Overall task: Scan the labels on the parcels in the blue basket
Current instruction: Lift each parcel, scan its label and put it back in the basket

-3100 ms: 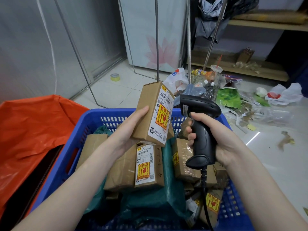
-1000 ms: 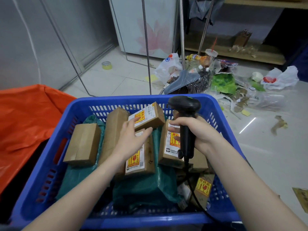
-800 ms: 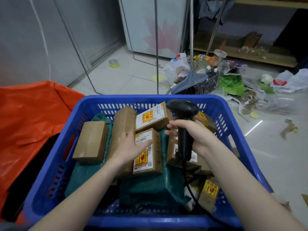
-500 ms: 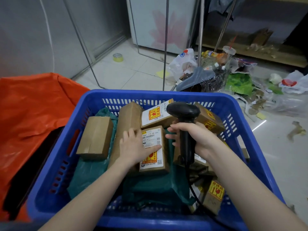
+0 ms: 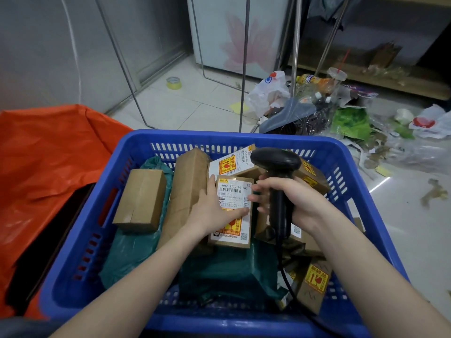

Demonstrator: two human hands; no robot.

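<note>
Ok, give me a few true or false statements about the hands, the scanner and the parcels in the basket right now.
1. The right hand grips the black scanner. True.
2. The left hand lifts a parcel clear above the blue basket. False: it rests on the labelled parcel lying in the basket.
3. The plain brown box lies left of the left hand. True.
4. The basket holds only one parcel. False: it holds several.
</note>
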